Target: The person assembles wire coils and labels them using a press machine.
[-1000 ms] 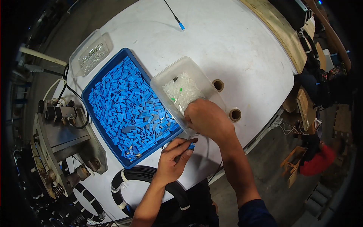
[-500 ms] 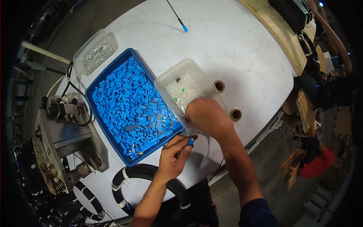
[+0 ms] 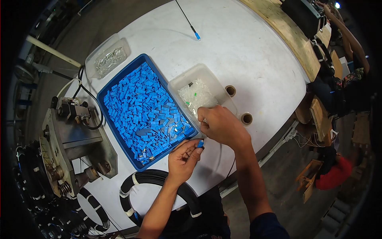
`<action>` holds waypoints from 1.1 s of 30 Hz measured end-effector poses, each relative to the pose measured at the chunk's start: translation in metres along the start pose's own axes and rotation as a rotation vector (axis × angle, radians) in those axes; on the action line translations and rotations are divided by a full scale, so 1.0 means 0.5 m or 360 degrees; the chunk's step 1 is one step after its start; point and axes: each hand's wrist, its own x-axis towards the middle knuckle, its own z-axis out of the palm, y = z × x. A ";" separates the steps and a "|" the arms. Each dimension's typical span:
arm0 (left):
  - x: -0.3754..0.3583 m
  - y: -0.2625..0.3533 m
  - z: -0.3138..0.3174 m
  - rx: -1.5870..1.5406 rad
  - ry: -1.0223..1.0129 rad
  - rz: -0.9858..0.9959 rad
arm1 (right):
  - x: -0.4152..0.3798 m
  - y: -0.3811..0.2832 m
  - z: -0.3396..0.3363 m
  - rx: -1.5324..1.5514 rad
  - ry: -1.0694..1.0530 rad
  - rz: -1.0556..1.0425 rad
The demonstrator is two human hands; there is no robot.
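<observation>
Pinched between thumb and fingers of my left hand (image 3: 184,160) is a small blue connector (image 3: 200,143), just off the near corner of a blue tray (image 3: 104,119) full of blue connector pieces (image 3: 139,103). My right hand (image 3: 223,125) is closed with the fingertips pressed together, over the near end of a clear plastic box (image 3: 181,76). What it grips, if anything, is too small to make out. Inside that box lie small clear pieces (image 3: 197,92), with a few green bits and a dark one among them.
A metal press (image 3: 79,139) stands at the left, near black cable coils (image 3: 137,179). Behind the tray is another clear box (image 3: 109,59). Two cardboard tubes (image 3: 246,118) stand right of the boxes. A cable with blue tip (image 3: 197,36) lies at the back. Other people are at the right.
My right hand has drawn slightly back from inside the clear box, its pinched fingertips now showing. My left hand still holds the blue connector. The whole view has shifted a little.
</observation>
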 end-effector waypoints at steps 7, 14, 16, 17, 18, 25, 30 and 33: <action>-0.003 0.008 -0.001 -0.0063 0.0068 0.0063 | -0.062 -0.058 -0.032 0.0591 0.0394 -0.0029; -0.016 0.027 -0.010 0.0330 -0.0020 0.0285 | -0.146 -0.098 0.035 0.1159 0.0742 0.0129; -0.025 0.029 -0.012 0.0392 -0.0079 0.0282 | -0.165 -0.113 0.067 0.1418 0.0819 0.0220; -0.029 0.029 -0.009 0.0279 -0.0059 0.0281 | -0.174 -0.119 0.085 0.1675 0.0892 0.0313; -0.031 0.028 -0.006 0.0164 -0.0041 0.0283 | -0.182 -0.125 0.100 0.1879 0.0922 0.0359; -0.089 0.044 -0.010 -0.0369 0.0025 -0.0176 | -0.227 -0.153 0.145 0.2152 0.1011 0.0358; -0.086 0.022 -0.038 -0.0275 -0.0067 -0.0023 | -0.226 -0.156 0.140 0.1942 0.1024 0.0306; -0.077 0.021 -0.049 -0.0223 -0.0059 -0.0008 | -0.221 -0.150 0.137 0.1846 0.0963 0.0326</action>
